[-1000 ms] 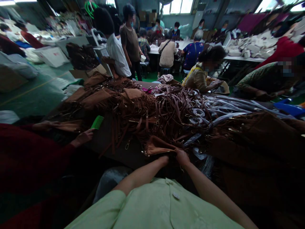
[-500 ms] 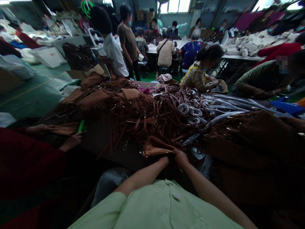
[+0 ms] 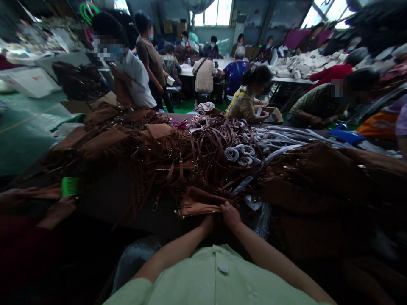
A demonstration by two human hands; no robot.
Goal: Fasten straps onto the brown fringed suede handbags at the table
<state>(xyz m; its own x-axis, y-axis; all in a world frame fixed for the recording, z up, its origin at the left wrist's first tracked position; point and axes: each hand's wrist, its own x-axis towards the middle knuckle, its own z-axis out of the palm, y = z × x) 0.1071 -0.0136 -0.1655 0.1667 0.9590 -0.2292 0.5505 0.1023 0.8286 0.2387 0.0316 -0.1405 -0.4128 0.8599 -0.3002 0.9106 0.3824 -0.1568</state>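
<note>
A brown fringed suede bag (image 3: 199, 201) lies at the table's near edge in front of me, with a zip and gold metal parts along its near side. My right hand (image 3: 230, 215) is closed on the right end of this bag. My left hand (image 3: 208, 223) is at the near edge of the bag, its fingers hidden by the bag and by shadow. Just beyond lie brown straps (image 3: 213, 144) with gold clasps, in a tangled heap.
More fringed bags (image 3: 104, 140) are piled at the left, and dark brown ones (image 3: 318, 178) at the right. Plastic-wrapped straps (image 3: 286, 135) lie behind. At the left, a co-worker's hand (image 3: 59, 209) holds a green comb (image 3: 70, 186). Several people work beyond the table.
The view has swung to the right, so the scene sits further left. My right hand still grips the bag. The co-worker's green comb has turned and shows its broad side.
</note>
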